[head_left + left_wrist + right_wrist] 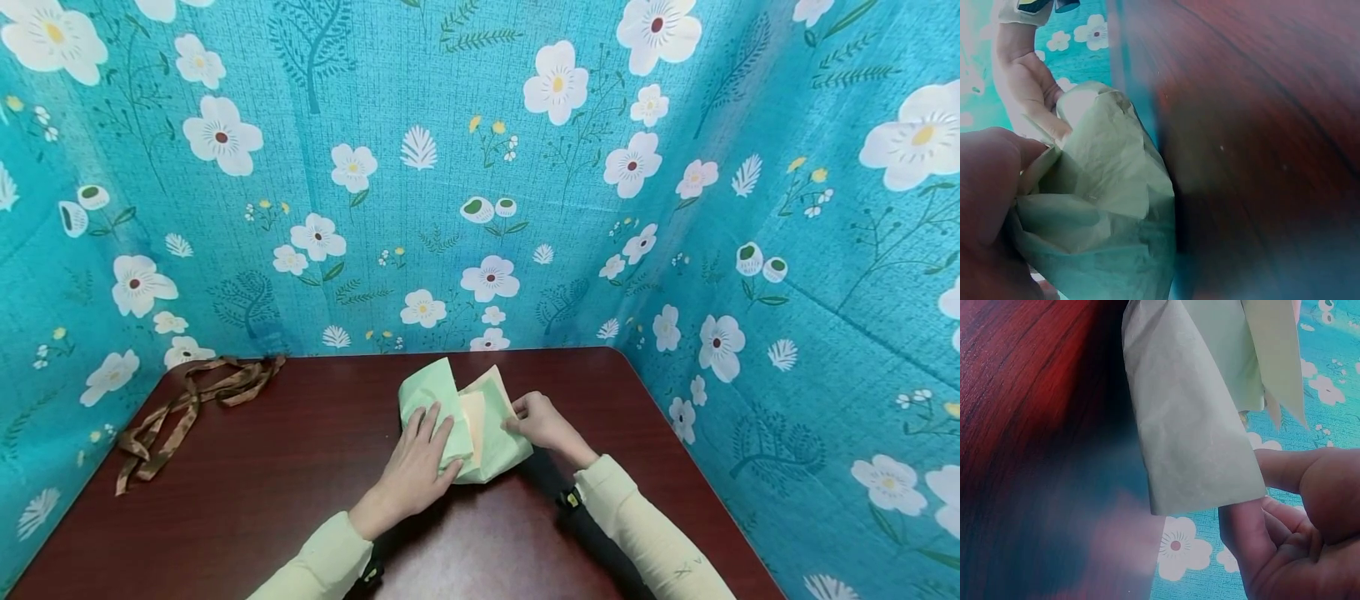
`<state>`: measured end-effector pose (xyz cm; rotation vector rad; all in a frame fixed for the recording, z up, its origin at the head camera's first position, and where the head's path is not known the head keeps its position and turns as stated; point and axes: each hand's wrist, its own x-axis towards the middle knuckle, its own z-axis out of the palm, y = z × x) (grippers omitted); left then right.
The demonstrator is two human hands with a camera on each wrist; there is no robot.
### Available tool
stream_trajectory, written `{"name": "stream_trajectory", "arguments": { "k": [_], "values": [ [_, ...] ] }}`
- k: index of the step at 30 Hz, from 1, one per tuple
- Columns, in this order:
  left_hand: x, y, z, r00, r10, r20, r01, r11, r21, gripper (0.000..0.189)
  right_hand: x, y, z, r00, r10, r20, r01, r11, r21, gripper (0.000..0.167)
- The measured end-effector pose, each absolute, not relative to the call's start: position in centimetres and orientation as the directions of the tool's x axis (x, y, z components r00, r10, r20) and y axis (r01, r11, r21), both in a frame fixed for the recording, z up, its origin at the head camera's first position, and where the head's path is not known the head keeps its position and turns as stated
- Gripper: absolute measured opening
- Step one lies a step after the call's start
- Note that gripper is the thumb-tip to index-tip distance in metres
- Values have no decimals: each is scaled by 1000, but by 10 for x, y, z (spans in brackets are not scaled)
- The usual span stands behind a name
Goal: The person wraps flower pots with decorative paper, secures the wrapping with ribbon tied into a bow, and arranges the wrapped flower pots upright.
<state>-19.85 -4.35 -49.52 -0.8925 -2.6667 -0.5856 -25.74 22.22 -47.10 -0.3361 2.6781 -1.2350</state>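
A sheet of pale green wrapping paper [435,392] with a cream inner layer [474,421] is folded into a bundle on the table. My left hand [416,467] lies across its left flap, fingers fairly straight and pressing down. At the right side, my right hand [547,427] pinches the paper's edge between thumb and fingers. Seen from the right wrist, the green paper [1191,425] slopes up from the table, its corner in the fingers. Creased paper [1110,169] bulges beside the left hand [988,194] in the left wrist view. Whatever lies inside the folds is hidden.
On the far left of the dark red wooden table [300,467] lies a tangled brown patterned ribbon [187,404]. A turquoise flowered cloth [420,208] hangs behind the table and along its sides. The bundle sits near the back edge.
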Motion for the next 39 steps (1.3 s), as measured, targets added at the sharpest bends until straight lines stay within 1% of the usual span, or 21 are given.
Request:
{"name": "stream_trajectory", "arguments": {
  "k": [4,7,13,17,21,27,30,34,39],
  "values": [
    [-197,-41,-497,-755,495,429,627,738,251,56,-257,221,-470,-960,-273,-54,-140,641,-755,9],
    [-198,-41,-497,-737,500,454,632,749,201,57,-256,221,-470,-959,-281,-47,-153,645,-749,9],
    [-198,-40,-497,-709,537,457,616,787,31,63,-254,219,-470,-950,-311,-33,-181,631,-755,11],
    [-197,-38,-497,-709,548,443,602,798,-24,61,-254,219,-472,-948,-318,-27,-187,623,-759,13],
    [-196,-37,-496,-707,541,456,602,798,-13,53,-253,218,-474,-944,-328,-26,-189,606,-773,15],
    [-195,-39,-493,-698,524,489,628,775,66,41,-252,219,-477,-918,-395,-23,-235,592,-771,25],
    [-195,-40,-491,-700,520,490,633,770,87,40,-251,221,-476,-910,-414,-39,-234,587,-775,25],
    [-194,-40,-490,-701,522,486,633,769,88,41,-248,222,-474,-912,-408,-47,-214,571,-792,22],
    [-192,-41,-489,-713,518,472,620,781,78,41,-244,221,-469,-920,-392,-25,-216,558,-802,21]
  ]
}}
